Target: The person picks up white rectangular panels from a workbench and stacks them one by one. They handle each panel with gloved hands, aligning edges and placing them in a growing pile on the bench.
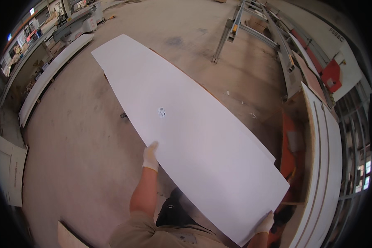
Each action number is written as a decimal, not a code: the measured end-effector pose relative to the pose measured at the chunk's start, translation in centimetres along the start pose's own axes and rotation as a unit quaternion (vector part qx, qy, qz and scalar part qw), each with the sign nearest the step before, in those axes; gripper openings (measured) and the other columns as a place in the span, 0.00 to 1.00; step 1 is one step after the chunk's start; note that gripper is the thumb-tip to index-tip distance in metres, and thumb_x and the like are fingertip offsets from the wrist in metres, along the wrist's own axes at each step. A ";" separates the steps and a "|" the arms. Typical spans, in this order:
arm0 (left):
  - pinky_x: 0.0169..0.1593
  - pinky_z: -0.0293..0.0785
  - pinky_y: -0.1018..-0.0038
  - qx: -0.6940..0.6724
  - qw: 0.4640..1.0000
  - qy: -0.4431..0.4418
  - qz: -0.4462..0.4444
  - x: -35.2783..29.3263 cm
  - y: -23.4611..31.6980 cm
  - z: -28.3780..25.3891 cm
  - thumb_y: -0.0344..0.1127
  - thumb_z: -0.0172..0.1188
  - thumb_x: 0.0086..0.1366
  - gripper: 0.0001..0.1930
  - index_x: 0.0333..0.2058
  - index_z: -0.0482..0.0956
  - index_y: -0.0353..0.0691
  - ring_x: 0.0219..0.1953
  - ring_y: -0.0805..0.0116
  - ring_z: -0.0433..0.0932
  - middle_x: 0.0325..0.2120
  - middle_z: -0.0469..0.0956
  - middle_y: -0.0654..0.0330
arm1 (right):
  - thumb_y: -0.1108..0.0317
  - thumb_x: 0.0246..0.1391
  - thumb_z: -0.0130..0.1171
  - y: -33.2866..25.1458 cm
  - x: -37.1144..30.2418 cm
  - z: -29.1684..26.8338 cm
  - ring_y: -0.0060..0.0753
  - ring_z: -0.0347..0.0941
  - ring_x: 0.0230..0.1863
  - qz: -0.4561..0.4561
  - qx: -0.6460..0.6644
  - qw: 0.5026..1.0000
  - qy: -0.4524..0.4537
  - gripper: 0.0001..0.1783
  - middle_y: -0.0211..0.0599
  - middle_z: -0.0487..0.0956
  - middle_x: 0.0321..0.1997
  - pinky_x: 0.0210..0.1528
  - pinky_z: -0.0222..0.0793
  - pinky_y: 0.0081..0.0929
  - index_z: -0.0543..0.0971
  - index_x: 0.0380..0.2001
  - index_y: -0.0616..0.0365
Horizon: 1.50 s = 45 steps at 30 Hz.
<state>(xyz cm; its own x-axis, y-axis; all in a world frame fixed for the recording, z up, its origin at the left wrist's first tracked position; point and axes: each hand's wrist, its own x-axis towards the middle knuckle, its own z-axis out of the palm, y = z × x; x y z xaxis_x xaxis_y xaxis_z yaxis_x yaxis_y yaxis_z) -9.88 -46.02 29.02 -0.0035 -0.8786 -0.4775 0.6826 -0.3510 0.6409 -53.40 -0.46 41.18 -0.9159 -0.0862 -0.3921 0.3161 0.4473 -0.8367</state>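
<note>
The left hand (151,156) is gripping the white panel (194,128) along its near edge, the right hand (265,223) at its right end. It is extending over the floor (78,132); handling is apparently underway, release remaining.

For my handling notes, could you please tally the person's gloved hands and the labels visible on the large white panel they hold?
Gloved hands: 2 (left hand, right hand)
Labels: 1 (small label on the white panel)
Total: 3
</note>
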 end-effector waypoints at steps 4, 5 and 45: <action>0.50 0.83 0.63 0.045 0.996 0.076 0.000 5.4 0.4 0.3 0.44 0.69 0.71 0.25 0.53 0.79 0.25 0.47 0.60 0.84 0.45 0.83 0.52 | 0.49 0.74 0.46 -1.0 1.9 7.7 0.42 0.79 0.56 -0.040 -0.096 0.993 -0.060 0.33 0.46 0.83 0.59 0.61 0.74 0.37 0.78 0.61 0.71; 0.48 0.82 0.64 0.077 0.993 0.085 -0.001 6.2 0.3 0.5 0.46 0.70 0.70 0.27 0.52 0.79 0.24 0.45 0.61 0.82 0.45 0.83 0.52 | 0.48 0.74 0.47 -1.2 2.6 9.7 0.42 0.79 0.55 -0.029 -0.166 0.985 -0.041 0.33 0.47 0.83 0.58 0.61 0.73 0.37 0.78 0.62 0.71; 0.41 0.81 0.59 0.707 0.584 -0.382 0.113 -40.6 -30.4 32.0 0.53 0.62 0.70 0.24 0.38 0.86 0.31 0.33 0.48 0.87 0.27 0.86 0.46 | 0.62 0.66 0.60 -14.1 26.9 -44.4 0.54 0.79 0.61 -0.232 -0.431 0.851 0.191 0.24 0.51 0.82 0.62 0.65 0.74 0.47 0.79 0.62 0.57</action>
<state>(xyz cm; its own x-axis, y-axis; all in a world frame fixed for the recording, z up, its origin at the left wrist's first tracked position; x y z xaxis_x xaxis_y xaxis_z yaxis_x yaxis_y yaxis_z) -53.83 -10.05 48.13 -0.7246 -0.6522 -0.2229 -0.5554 0.3610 0.7491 -93.53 30.40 59.42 -0.9583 -0.2099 0.1938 -0.2499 0.9447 -0.2122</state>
